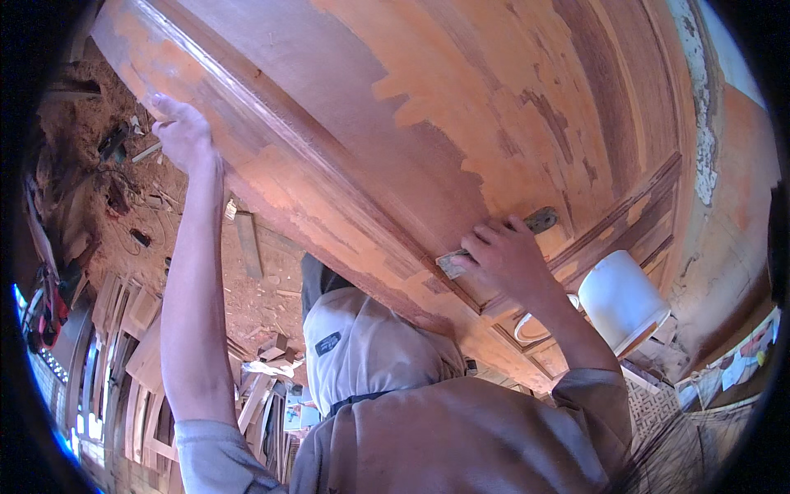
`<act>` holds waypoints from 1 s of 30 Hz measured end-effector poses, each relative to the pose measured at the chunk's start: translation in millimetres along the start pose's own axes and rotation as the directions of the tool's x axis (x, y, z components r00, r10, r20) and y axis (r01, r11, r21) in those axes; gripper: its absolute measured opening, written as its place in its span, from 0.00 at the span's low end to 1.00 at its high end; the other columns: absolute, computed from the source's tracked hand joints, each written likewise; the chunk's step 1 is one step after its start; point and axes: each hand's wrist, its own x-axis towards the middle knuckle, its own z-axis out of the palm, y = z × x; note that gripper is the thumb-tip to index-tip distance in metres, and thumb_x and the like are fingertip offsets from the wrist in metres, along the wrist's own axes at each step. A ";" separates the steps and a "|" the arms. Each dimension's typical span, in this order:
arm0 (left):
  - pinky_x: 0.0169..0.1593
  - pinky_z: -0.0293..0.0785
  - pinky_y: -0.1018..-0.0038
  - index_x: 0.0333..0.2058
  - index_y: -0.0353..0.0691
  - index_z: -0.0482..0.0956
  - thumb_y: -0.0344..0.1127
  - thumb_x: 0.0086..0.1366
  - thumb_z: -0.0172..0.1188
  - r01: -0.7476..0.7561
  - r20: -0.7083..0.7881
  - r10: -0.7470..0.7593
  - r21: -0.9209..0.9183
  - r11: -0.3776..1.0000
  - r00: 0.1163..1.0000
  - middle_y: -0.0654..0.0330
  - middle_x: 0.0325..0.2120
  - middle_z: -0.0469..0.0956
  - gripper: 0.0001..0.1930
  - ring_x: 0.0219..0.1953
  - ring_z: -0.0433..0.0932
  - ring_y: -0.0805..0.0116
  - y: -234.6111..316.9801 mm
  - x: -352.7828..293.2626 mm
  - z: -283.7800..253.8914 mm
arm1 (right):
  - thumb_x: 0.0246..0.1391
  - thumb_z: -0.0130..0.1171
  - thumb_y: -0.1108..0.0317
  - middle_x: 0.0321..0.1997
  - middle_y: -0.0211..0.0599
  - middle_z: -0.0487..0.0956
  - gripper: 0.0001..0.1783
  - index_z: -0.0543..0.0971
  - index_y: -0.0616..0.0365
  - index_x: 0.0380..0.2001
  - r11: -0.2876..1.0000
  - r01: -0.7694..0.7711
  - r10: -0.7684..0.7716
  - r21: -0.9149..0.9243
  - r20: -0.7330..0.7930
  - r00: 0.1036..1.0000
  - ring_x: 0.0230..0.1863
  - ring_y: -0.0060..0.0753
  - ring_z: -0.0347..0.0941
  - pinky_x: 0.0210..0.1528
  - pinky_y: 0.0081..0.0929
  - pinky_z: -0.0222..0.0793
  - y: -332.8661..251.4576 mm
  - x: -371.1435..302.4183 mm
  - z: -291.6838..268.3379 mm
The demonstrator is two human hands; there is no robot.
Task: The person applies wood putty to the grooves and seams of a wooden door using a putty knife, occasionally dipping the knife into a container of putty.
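A large wooden panel (354, 132), patched with broad smears of orange filler, slants across the view in front of me. Raised moulding strips run along it. My left hand (185, 136) grips the panel's left edge, thumb on the face and the other fingers partly hidden. In my right hand (506, 255) is a putty knife (541, 220). Its dark handle sticks out past my fingers, and its smeared blade (451, 263) rests by a moulding groove on the lower part of the panel.
A white bucket (621, 296) stands right of my right forearm, beside a round pale-rimmed container (533, 329). Wood boards (140, 362) are stacked at lower left. Shavings and offcuts litter the brown floor (197, 222). My clothed body fills the lower middle.
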 end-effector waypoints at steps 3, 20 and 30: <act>0.61 0.64 0.53 0.57 0.21 0.64 0.72 0.67 0.25 0.026 0.020 -0.027 0.036 0.999 0.999 0.29 0.51 0.72 0.51 0.57 0.71 0.35 1.0 0.4 0.1 | 0.57 0.57 0.48 0.34 0.32 0.80 0.18 0.79 0.52 0.36 1.000 0.031 -0.031 0.002 -0.038 0.999 0.41 0.35 0.77 0.50 0.41 0.66 -3.0 5.8 9.0; 0.61 0.66 0.52 0.58 0.22 0.63 0.75 0.64 0.22 0.047 0.026 -0.049 0.074 0.996 0.998 0.29 0.51 0.72 0.53 0.56 0.72 0.36 8.0 -5.3 -2.7 | 0.55 0.58 0.48 0.30 0.30 0.77 0.17 0.76 0.51 0.28 0.994 0.106 -0.108 -0.033 -0.048 0.993 0.38 0.35 0.74 0.47 0.37 0.64 -10.6 17.5 0.6; 0.66 0.60 0.55 0.62 0.20 0.59 0.76 0.64 0.25 0.088 0.078 -0.089 0.016 0.996 0.993 0.30 0.59 0.66 0.55 0.62 0.66 0.37 15.2 -11.7 -7.7 | 0.55 0.59 0.48 0.28 0.29 0.76 0.17 0.76 0.50 0.27 0.993 0.103 -0.104 -0.052 -0.025 0.994 0.37 0.35 0.73 0.45 0.36 0.64 -12.8 19.3 0.7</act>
